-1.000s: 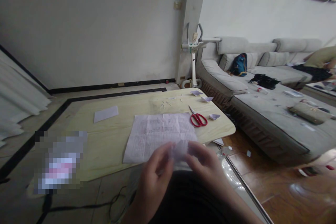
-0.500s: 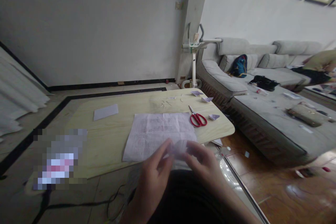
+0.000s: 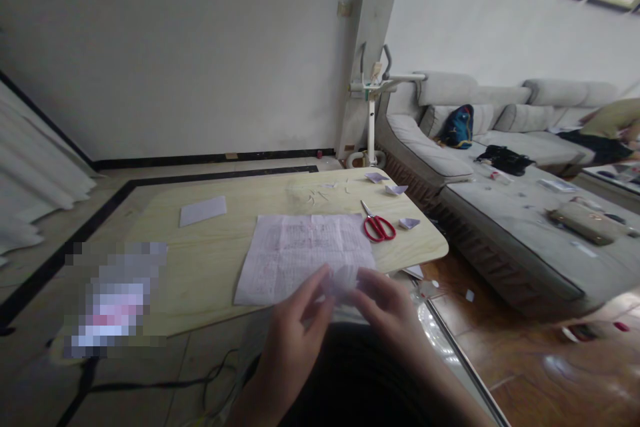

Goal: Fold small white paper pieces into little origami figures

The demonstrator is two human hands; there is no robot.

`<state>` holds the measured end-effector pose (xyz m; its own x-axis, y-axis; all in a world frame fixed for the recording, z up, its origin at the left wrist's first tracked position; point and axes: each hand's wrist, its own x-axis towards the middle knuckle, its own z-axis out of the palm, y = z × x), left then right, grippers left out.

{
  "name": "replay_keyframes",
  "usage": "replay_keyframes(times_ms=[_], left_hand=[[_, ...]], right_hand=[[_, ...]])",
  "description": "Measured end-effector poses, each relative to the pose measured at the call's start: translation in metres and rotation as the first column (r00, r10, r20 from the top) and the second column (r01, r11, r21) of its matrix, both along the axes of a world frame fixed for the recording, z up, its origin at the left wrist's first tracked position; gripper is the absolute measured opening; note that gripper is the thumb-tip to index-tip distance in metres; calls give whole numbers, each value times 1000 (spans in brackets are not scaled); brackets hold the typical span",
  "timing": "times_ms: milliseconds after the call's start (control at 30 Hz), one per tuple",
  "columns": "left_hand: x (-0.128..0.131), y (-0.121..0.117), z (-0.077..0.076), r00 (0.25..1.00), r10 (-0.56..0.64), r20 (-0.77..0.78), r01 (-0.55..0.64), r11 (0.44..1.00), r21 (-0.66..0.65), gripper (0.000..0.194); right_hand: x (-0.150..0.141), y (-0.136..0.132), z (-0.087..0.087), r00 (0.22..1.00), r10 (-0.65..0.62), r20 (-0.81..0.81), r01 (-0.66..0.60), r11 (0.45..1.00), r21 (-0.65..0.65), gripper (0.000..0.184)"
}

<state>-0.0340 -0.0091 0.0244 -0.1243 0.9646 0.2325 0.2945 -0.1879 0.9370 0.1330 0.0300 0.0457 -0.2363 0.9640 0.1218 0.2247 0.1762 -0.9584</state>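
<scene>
Between my fingers is a small piece of white paper point(image 3: 345, 280), blurred, its shape hard to make out. My left hand point(image 3: 303, 327) pinches its left side, and my right hand point(image 3: 387, 303) grips its right side. Both hands are over the near edge of the table. Beneath and beyond them lies a large creased sheet of printed paper point(image 3: 305, 250). Red-handled scissors point(image 3: 379, 227) rest at the sheet's right corner, blades pointing away. Small folded paper pieces, a near one point(image 3: 409, 223), a middle one point(image 3: 396, 191) and a far one point(image 3: 376, 177), stand along the table's right side.
The light wooden table point(image 3: 210, 260) also bears a folded white paper point(image 3: 203, 211) and thin paper scraps point(image 3: 317, 197). A pixelated bright object point(image 3: 113, 310) is at left. A grey sofa point(image 3: 525, 240) with bags stands right; a person point(image 3: 613, 123) sits at its far end.
Both hands keep hold of the small paper with hardly any movement. The whole view has shifted very slightly; the things on the table stay in place.
</scene>
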Motion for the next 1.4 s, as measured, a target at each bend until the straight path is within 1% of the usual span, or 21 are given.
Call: replay_keyframes(times_ms=[200, 533, 667, 833, 900, 967, 1200, 1400], left_hand=[[0, 1, -3, 999, 9, -32, -8, 1000, 19, 36], [1, 3, -3, 999, -6, -51, 7, 1000, 22, 35], [1, 2, -4, 999, 5, -41, -4, 1000, 23, 34], [-1, 1, -6, 999, -7, -51, 8, 1000, 22, 34], [-1, 1, -7, 998, -2, -60, 4, 1000, 20, 35], [0, 1, -7, 999, -4, -54, 5, 1000, 10, 35], [1, 2, -8, 1000, -12, 6, 13, 999, -38, 35], [3, 2, 0, 998, 7, 59, -1, 994, -109, 33]], right_hand=[[-1, -1, 2, 1000, -5, 22, 4, 1000, 8, 27], [0, -1, -5, 998, -34, 52, 33, 999, 11, 28], [-1, -1, -4, 996, -27, 84, 24, 999, 36, 26], [-3, -2, -1, 995, -33, 98, 23, 994, 102, 23], [-4, -2, -2, 995, -27, 101, 17, 995, 98, 23], [-4, -2, -2, 994, -29, 107, 19, 995, 95, 22], [-5, -3, -7, 990, -83, 116, 64, 985, 162, 18], [-3, -3, -16, 992, -66, 108, 40, 973, 228, 19]])
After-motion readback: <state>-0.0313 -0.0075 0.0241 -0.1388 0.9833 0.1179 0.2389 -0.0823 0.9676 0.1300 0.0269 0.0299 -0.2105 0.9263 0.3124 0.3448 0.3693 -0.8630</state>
